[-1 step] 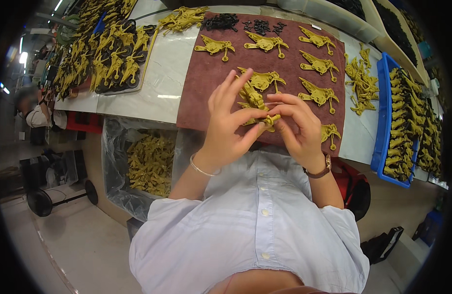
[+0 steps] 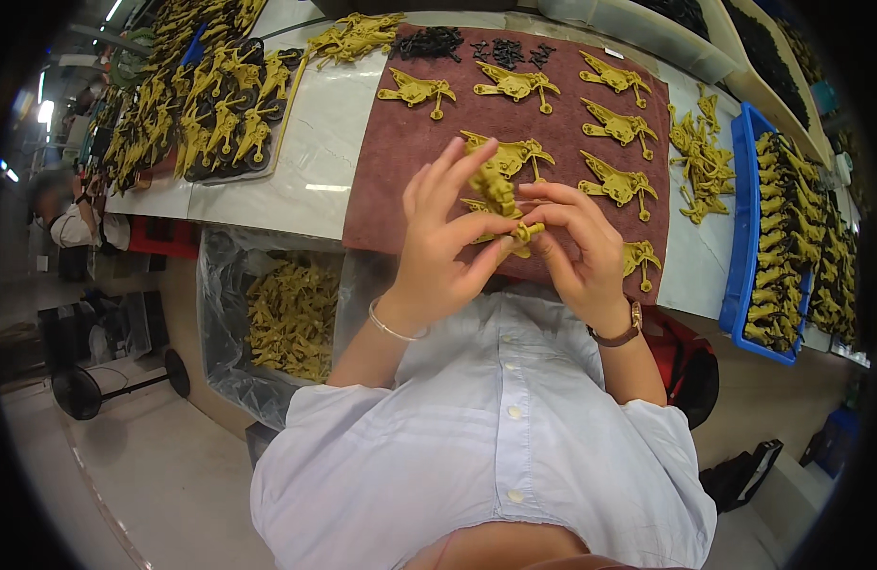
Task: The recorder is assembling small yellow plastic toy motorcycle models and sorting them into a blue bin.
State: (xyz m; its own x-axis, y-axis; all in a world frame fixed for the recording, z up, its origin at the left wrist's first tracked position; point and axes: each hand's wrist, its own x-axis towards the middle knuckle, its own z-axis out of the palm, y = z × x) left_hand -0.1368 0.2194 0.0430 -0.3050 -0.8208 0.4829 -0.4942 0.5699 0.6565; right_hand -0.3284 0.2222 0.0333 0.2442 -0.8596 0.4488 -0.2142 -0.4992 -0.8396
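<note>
Above the near edge of the maroon cloth (image 2: 372, 190), both my hands hold one yellow plastic part (image 2: 496, 190). My left hand (image 2: 443, 233) pinches its lower end between thumb and index finger, with the other fingers raised and apart. From the other side, the thumb and fingers of my right hand (image 2: 586, 247) close on the same end. My fingers hide much of that end. Flat yellow parts with a pointed tip and a small round end, such as this yellow piece (image 2: 617, 185), lie spaced on the cloth around my hands.
Small black parts (image 2: 429, 43) lie at the cloth's far edge. Loose yellow parts (image 2: 700, 152) are piled to its right, beside a blue tray (image 2: 743, 285) of yellow-and-black pieces. At left stand a loaded tray (image 2: 285, 142) and a plastic-lined bin (image 2: 220, 313) of yellow parts.
The yellow part has turned slightly between my fingers. The raised fingers of my left hand have shifted a little; my right hand stays almost in place.
</note>
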